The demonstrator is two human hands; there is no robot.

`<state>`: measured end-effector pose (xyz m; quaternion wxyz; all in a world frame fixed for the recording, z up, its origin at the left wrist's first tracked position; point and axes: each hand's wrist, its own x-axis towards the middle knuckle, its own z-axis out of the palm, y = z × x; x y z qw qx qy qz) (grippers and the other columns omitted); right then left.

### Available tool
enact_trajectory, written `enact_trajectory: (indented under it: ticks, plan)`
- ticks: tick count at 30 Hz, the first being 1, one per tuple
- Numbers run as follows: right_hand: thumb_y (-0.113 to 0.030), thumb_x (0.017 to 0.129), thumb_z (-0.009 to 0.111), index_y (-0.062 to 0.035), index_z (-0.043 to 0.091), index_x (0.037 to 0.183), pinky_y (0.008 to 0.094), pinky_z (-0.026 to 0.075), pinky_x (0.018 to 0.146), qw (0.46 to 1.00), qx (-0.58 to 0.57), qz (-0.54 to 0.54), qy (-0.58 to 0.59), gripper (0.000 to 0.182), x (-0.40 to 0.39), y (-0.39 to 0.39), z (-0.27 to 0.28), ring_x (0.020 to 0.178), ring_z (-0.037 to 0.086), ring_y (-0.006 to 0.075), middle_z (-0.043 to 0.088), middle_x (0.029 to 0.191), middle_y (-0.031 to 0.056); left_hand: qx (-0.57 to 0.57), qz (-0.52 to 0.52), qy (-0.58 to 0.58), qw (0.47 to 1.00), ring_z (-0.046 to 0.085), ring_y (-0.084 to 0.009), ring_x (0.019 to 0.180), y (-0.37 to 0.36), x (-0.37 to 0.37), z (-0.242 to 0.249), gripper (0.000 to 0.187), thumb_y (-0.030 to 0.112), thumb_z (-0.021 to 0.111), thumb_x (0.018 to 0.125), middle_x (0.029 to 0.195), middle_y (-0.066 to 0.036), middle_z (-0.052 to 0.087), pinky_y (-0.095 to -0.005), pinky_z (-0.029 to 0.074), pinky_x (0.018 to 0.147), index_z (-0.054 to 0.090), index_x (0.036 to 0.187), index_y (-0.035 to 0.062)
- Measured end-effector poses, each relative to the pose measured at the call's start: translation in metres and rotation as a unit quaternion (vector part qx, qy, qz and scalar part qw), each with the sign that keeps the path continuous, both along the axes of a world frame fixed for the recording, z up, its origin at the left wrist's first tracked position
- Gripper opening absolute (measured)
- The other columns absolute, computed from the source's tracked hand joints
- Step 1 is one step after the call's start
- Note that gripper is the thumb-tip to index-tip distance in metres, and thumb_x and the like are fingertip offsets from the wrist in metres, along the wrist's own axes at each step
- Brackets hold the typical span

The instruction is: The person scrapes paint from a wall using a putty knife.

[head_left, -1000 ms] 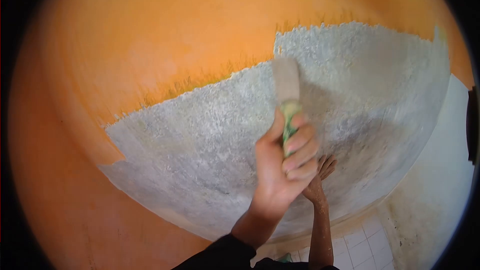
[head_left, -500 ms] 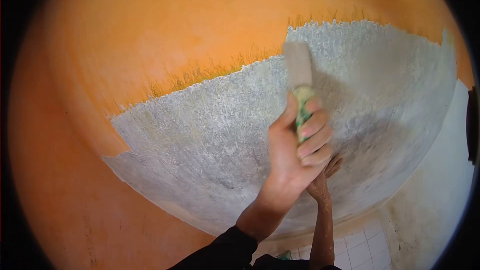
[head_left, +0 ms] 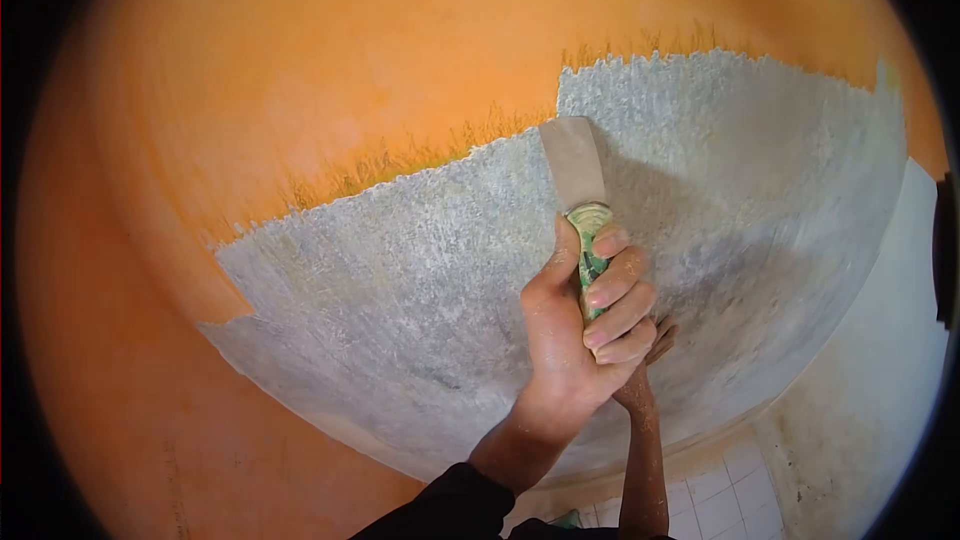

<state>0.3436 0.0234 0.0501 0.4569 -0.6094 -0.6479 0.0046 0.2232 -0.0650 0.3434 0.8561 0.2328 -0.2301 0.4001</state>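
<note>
one dusty left hand (head_left: pixel 572 328) grips a flat scraper (head_left: pixel 576 165)

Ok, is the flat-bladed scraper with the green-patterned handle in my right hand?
No, your left hand grips the scraper, while your right hand is partly hidden behind the left.

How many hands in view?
2. The left hand is near centre, holding the scraper; the right hand is lower right of it, partly hidden behind it.

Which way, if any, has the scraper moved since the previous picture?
Yes: against the step in the orange paint's edge, the scraper has moved down and slightly left.
</note>
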Motion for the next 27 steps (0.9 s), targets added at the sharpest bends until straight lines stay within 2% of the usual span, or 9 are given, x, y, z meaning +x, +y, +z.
enact_trajectory:
  ticks: [3,7,11,14,17,20,23,27]
  plan:
    - [-0.066,0.077,0.068,0.0032,-0.016,0.149,0.0644,-0.02,0.106,0.997,0.004,0.047,0.066,0.131,0.004,-0.01,0.009,0.138,-0.03,0.0516,-0.028,0.15,0.0352,-0.014,-0.004,0.01,1.0,0.038,-0.01,0.044,0.006,-0.013,-0.022,0.038,0.042,0.032,0.105,0.069,-0.002,0.043,-0.0237,0.03,0.037,0.047,0.097,0.0077]
    - [-0.065,0.078,0.068,0.0034,-0.016,0.149,0.0646,-0.02,0.105,0.996,0.025,0.048,0.066,0.13,0.001,-0.013,0.011,0.138,-0.03,0.0515,-0.027,0.15,0.0354,0.024,-0.024,0.007,0.999,0.039,-0.0113,0.044,0.021,-0.01,0.0,0.038,0.042,0.032,0.105,0.07,-0.003,0.044,-0.0244,0.03,0.038,0.046,0.098,0.0075]
    - [-0.066,0.078,0.067,0.0029,-0.016,0.15,0.065,-0.021,0.105,0.996,0.018,0.051,0.065,0.129,0.003,-0.014,0.013,0.137,-0.031,0.0513,-0.027,0.151,0.035,-0.001,-0.011,0.015,1.0,0.038,-0.0098,0.045,0.008,-0.017,-0.014,0.039,0.042,0.031,0.106,0.07,-0.002,0.044,-0.0239,0.031,0.037,0.047,0.098,0.0073]
    - [-0.066,0.079,0.067,0.0021,-0.016,0.15,0.0651,-0.021,0.105,0.996,0.022,0.045,0.072,0.129,0.003,-0.009,0.011,0.137,-0.031,0.0509,-0.027,0.151,0.0343,0.016,0.01,0.02,1.0,0.037,-0.0089,0.045,0.012,-0.007,-0.01,0.04,0.043,0.03,0.106,0.069,-0.002,0.043,-0.0224,0.028,0.035,0.047,0.097,0.0075]
    - [-0.065,0.079,0.067,0.0017,-0.016,0.15,0.0652,-0.021,0.105,0.996,0.034,0.045,0.07,0.128,-0.002,-0.01,0.012,0.137,-0.031,0.0507,-0.027,0.151,0.0339,-0.016,0.037,0.025,0.999,0.037,-0.009,0.044,0.006,-0.004,-0.007,0.041,0.044,0.031,0.105,0.069,-0.001,0.044,-0.0221,0.028,0.035,0.048,0.097,0.0076]
    - [-0.065,0.079,0.067,0.0018,-0.016,0.15,0.0651,-0.021,0.105,0.997,0.026,0.044,0.058,0.128,0.006,-0.01,0.01,0.138,-0.031,0.0506,-0.027,0.151,0.0339,0.002,0.048,0.041,0.998,0.037,-0.0089,0.044,0.011,-0.012,-0.024,0.042,0.046,0.032,0.105,0.069,-0.001,0.044,-0.022,0.029,0.036,0.048,0.096,0.0078]
    - [-0.065,0.079,0.067,0.0016,-0.016,0.15,0.0648,-0.021,0.105,0.997,0.028,0.044,0.063,0.128,0.001,-0.011,0.008,0.138,-0.031,0.0503,-0.028,0.151,0.0338,0.042,0.045,0.031,0.998,0.037,-0.0093,0.044,0.024,-0.004,0.011,0.042,0.045,0.032,0.105,0.069,-0.001,0.044,-0.0228,0.029,0.037,0.048,0.096,0.0079]
    - [-0.066,0.079,0.066,0.0019,-0.017,0.15,0.0645,-0.021,0.105,0.996,0.021,0.046,0.071,0.128,0.002,-0.011,0.011,0.138,-0.032,0.0499,-0.029,0.151,0.0338,-0.009,-0.021,0.021,1.0,0.037,-0.0104,0.044,0.008,-0.016,-0.01,0.039,0.042,0.031,0.106,0.069,-0.001,0.044,-0.0247,0.029,0.037,0.048,0.097,0.0082]
